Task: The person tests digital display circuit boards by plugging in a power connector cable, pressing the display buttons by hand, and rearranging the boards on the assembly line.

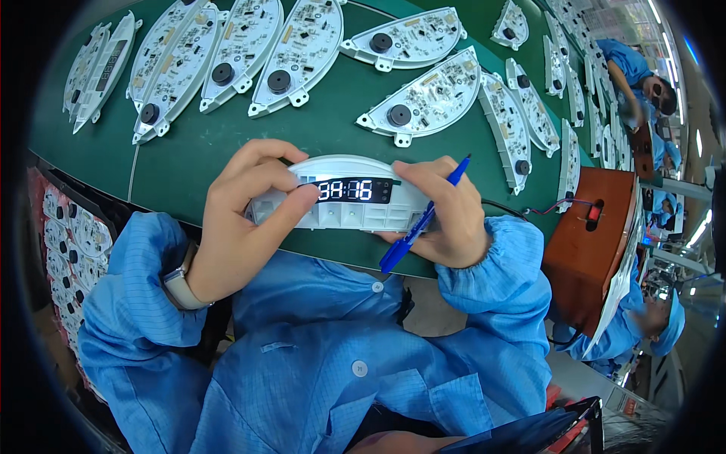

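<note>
Over the near edge of the green worktable, a white plastic display module with a curved top and glowing white digits sits between both hands, its long axis running left to right. The left hand pinches its left end, thumb on the front; the right hand pinches its right end, a slim blue marker pen slanting across there. Neither hand is nearer: both touch it.
</note>
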Available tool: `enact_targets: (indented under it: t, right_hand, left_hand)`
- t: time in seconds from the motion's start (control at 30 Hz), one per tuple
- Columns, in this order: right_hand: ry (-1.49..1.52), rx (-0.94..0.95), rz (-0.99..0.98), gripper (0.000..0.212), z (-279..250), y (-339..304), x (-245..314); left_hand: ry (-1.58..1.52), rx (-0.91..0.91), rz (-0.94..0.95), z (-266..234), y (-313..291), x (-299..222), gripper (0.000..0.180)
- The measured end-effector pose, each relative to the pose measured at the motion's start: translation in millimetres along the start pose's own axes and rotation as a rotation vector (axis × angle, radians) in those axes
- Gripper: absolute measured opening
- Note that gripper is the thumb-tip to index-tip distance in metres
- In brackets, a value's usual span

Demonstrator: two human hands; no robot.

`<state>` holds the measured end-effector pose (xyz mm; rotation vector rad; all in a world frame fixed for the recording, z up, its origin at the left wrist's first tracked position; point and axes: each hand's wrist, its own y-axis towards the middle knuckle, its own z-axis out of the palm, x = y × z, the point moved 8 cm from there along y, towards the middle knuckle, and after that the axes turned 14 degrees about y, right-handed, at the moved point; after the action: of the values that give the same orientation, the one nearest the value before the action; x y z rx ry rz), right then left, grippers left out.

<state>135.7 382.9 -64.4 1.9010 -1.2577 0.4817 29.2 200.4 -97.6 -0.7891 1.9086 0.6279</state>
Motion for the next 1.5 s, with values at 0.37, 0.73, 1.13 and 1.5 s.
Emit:
enact_targets:
  t: [0.37, 0.73, 1.13, 1.5]
  right_hand:
    - [0.012, -0.07, -0.069, 0.076, -4.5, -0.5, 4.7]
    - [0.05, -0.083, -0.057, 0.075, -6.3, 0.6, 9.7]
    - [0.026, -0.047, -0.07, 0.078, -7.5, 0.3, 15.6]
    - [0.022, -0.019, -0.06, 0.079, -7.0, -0.5, 19.4]
  left_hand:
    - [0.108, 0.036, 0.182, -6.1, 10.6, -15.7, 0.016]
    - [0.175, 0.195, 0.089, -9.9, 7.8, -28.3, 0.014]
    - [0.206, 0.191, 0.13, -10.0, 9.0, -36.6, 0.014]
    - [0.193, 0.168, 0.179, -10.3, 9.9, -41.0, 0.013]
